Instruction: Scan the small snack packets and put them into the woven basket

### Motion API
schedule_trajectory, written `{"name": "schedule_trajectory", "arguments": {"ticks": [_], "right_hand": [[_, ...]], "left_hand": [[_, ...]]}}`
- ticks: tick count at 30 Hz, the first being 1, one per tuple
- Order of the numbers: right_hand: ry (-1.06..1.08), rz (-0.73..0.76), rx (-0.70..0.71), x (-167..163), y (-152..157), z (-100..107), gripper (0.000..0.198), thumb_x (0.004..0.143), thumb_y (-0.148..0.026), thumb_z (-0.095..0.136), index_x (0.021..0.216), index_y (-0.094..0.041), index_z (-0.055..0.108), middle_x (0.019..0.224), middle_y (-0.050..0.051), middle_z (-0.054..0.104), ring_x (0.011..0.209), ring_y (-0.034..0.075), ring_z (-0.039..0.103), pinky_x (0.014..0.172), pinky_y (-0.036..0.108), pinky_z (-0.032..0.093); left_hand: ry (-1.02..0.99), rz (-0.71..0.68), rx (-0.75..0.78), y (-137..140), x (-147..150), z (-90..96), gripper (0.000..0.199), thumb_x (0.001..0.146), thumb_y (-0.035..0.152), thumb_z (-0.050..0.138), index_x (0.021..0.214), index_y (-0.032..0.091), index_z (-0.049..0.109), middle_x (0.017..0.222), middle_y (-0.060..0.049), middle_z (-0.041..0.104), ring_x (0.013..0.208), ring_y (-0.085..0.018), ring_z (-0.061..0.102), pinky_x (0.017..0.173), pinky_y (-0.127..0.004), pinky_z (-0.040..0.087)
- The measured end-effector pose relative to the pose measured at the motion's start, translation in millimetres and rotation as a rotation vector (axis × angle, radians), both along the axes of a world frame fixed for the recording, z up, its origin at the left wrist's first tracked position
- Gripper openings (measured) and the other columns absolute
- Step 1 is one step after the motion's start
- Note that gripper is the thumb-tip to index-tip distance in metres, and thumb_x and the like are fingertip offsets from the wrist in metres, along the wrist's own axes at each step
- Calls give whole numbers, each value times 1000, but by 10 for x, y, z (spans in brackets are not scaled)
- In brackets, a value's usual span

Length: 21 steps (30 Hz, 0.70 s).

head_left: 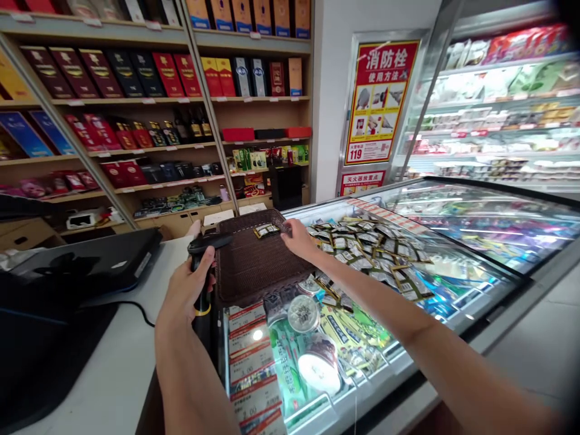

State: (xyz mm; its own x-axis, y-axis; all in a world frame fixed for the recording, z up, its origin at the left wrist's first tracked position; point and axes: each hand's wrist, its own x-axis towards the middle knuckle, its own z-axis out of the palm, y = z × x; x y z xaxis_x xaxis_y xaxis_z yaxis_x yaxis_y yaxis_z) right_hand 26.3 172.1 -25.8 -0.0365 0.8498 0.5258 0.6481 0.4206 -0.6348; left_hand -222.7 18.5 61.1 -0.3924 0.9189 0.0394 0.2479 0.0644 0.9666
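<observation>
My left hand (193,281) is wrapped round the handle of a black barcode scanner (209,243), its head turned toward the basket. The dark brown wicker basket (249,269) is shallow and lies on the left end of the glass-topped freezer. With bent fingers my right hand (301,241) pinches the basket's right rim. A small black-and-gold sachet (266,230) lies in the basket, just left of those fingertips. Many similar sachets (362,241) are spread in a loose pile on the glass, right of the basket and beyond my right forearm.
The freezer (399,380) holds tubs and ice-cream packs under its glass, with price labels (254,362) along the left. A white counter (109,356) with a black device (118,260) and cable stands left. Shelves (149,142) of boxes rise behind; a lit chiller (502,115) stands right.
</observation>
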Motion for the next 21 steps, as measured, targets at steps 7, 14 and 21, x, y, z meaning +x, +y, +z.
{"name": "schedule_trajectory", "arguments": {"ticks": [7,14,21], "right_hand": [[-246,34,-317,-822,917,-77,32,98,-24,50,126,-14,59,139,20,58,134,31,50,109,40,37],[-202,-35,-452,-861,1277,-150,33,91,-33,65,109,-6,70,127,26,66,132,32,56,111,40,36],[91,-14,-543,-899,1206,-69,67,51,-21,94,110,-7,66,133,26,62,134,38,52,111,45,40]], "left_hand": [[-68,-50,66,-40,-88,-87,61,66,76,72,77,17,63,61,0,59,51,-12,51,44,-22,40],[-102,-99,47,-44,-102,-140,62,71,78,67,80,17,63,56,1,56,49,-11,50,45,-21,40],[-69,-91,59,-64,-74,-109,61,73,77,66,80,17,63,53,2,56,47,-10,48,46,-20,38]]}}
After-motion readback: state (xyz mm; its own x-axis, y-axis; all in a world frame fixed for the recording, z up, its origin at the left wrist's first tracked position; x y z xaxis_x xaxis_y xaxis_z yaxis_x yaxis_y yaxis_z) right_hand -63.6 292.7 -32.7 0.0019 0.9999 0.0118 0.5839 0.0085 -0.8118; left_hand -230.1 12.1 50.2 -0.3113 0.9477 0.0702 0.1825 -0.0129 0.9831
